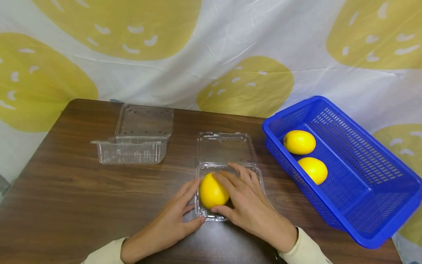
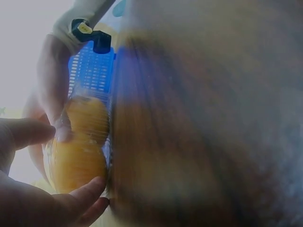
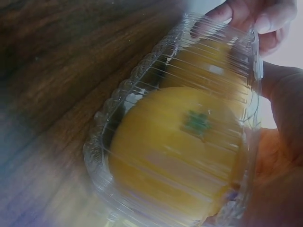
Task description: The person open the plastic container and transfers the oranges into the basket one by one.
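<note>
A clear plastic clamshell box (image 1: 200, 211) lies on the table with its lid (image 1: 225, 146) folded back. Two yellow citrus-like fruits sit side by side in it: the left fruit (image 1: 211, 192) shows in the head view, while the other is mostly covered by my right hand. Through the ribbed wall in the right wrist view, the nearer fruit (image 3: 161, 146) has a green star-shaped stem end. My left hand (image 1: 173, 214) holds the box's left side between thumb and fingers. From above, my right hand (image 1: 248, 200) grips the right fruit, thumb and fingertips reaching the left one.
On the right, a blue plastic basket (image 1: 354, 183) holds two yellow fruits, one (image 1: 300, 142) farther back than the other (image 1: 314, 171). A second clear box (image 1: 132, 152) stands open at the back left. Behind the brown wooden table (image 1: 82, 194) hangs a fruit-print cloth (image 1: 178, 80).
</note>
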`<state>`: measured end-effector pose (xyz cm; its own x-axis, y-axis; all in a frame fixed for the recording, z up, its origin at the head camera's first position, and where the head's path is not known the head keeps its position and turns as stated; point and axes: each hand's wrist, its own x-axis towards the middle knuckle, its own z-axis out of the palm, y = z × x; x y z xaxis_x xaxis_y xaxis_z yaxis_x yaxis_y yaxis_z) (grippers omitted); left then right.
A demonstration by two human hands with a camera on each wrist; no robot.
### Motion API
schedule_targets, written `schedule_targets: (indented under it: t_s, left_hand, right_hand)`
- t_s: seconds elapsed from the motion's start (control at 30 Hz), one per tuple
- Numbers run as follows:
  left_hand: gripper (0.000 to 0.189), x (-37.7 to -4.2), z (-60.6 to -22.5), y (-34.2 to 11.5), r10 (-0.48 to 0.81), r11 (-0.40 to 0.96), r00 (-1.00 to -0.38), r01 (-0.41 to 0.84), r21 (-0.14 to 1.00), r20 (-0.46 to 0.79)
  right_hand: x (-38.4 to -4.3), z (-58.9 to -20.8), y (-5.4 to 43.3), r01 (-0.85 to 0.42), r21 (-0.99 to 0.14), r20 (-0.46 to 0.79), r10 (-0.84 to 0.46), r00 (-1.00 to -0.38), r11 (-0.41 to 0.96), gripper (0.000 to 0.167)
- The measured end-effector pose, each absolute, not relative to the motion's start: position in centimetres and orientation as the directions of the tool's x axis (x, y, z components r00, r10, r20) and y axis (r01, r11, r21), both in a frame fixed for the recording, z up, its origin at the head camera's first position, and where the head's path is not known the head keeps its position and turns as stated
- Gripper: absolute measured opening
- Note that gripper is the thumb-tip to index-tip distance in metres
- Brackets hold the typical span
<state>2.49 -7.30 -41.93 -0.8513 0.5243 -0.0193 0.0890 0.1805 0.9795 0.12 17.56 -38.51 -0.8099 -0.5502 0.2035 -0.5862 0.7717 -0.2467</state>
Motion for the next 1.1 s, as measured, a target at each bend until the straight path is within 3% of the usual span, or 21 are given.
schedule_targets:
  t_s: [0.67, 1.1]
  left_hand:
    - [0.093, 2.53, -42.17, -7.33, 0.522, 0.192, -0.853, 0.099, 0.976, -0.017]
    - [0.093, 2.50, -42.03, -7.33, 0.513, 0.203, -0.858, 0.092, 0.975, -0.025]
  right_hand:
    - [0.21, -38.64, 17.62, -0.585, -0.275, 0.248, -0.531, -0.810, 0.763, 0.078]
    - [0.60, -38.12, 17.92, -0.667, -0.301, 0.406, -0.541, -0.736, 0.682, 0.076]
